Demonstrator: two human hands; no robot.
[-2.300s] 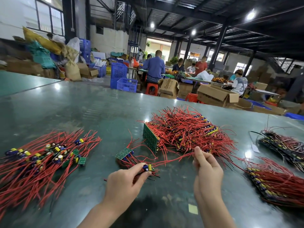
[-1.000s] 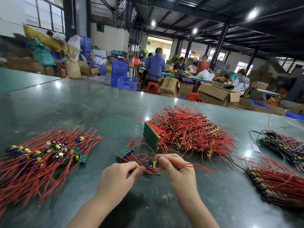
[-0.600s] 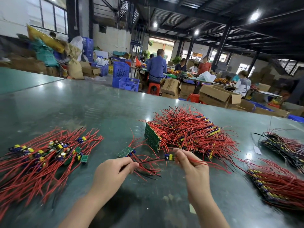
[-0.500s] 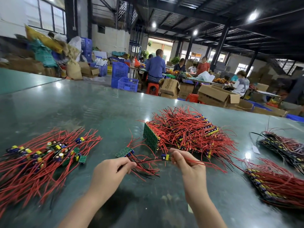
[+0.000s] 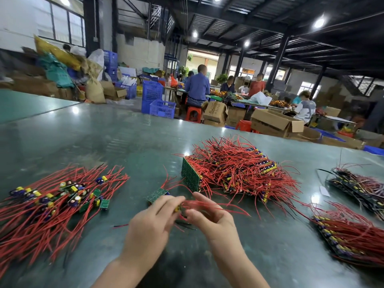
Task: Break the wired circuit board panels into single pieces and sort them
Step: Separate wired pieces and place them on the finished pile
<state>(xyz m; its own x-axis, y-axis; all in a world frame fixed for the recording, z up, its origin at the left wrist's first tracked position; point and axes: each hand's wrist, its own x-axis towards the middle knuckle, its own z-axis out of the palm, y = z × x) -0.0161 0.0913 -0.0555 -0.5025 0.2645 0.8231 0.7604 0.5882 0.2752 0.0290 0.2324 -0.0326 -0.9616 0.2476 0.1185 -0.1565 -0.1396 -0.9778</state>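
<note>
A small green board strip with red wires lies in front of me on the green table. My left hand and my right hand meet over it. Both pinch a small wired piece between their fingertips, its red wires trailing right. The sorted pile of single pieces with red wires lies at the left. A stack of wired board panels stands behind my hands, one green panel edge facing me.
More wired panel stacks lie at the right and far right. A loose red-black wire lies near my left wrist. Beyond the table's far edge sit workers, blue crates and cardboard boxes.
My right hand, which had pulled a single piece away to the right, has come back to the left. Both hands now meet over the strip and are blurred with motion.
</note>
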